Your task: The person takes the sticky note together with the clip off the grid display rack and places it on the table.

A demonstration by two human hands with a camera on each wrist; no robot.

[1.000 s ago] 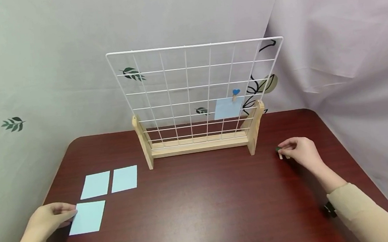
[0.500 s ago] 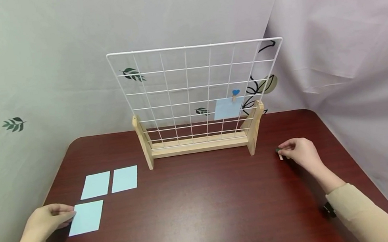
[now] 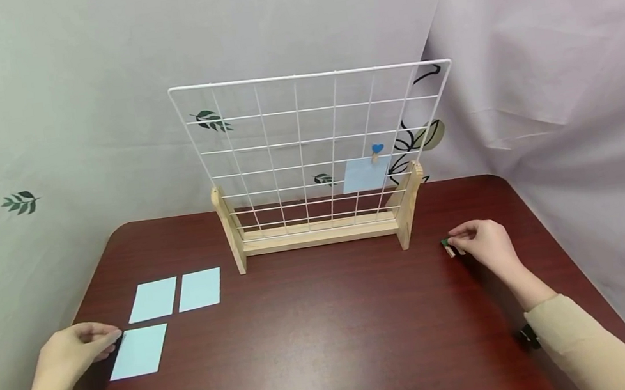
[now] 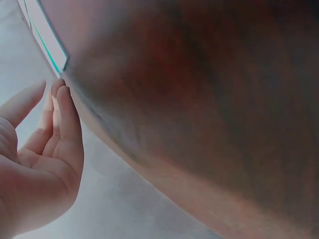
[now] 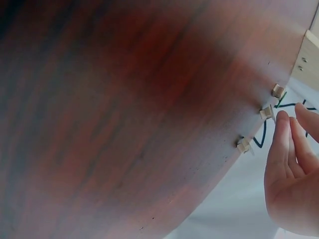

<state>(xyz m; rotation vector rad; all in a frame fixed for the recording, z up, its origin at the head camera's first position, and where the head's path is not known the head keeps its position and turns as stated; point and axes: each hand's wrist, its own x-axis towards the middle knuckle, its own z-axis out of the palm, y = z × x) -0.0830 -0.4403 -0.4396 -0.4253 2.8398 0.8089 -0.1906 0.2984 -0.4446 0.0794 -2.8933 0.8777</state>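
My left hand [image 3: 73, 354] is at the upper left corner of the nearest light-blue paper note [image 3: 140, 351]. In the left wrist view its fingertips [image 4: 61, 88] meet the edge of a note [image 4: 52, 42], the thumb standing apart. On the right, my right hand [image 3: 486, 244] is beside small wooden clothespins; one clothespin [image 3: 448, 249] has a green top. The right wrist view has three of them: a far clothespin [image 5: 278, 90], a middle clothespin [image 5: 266, 112] close to my index fingertip, and a near clothespin [image 5: 243, 145]. A gap shows between thumb and index finger.
A white wire grid [image 3: 297, 112] leans in a wooden stand [image 3: 320, 239] at the back. On it hangs a blue note [image 3: 361, 178], clipped by a blue-heart clothespin [image 3: 376, 152]. Two more notes lie at left: one note [image 3: 153, 299] and another note [image 3: 200, 289].
The nearest note has shifted slightly left, and my left hand has risen a little towards its upper corner. By my right fingers the green-topped clothespin has turned and shows more clearly.
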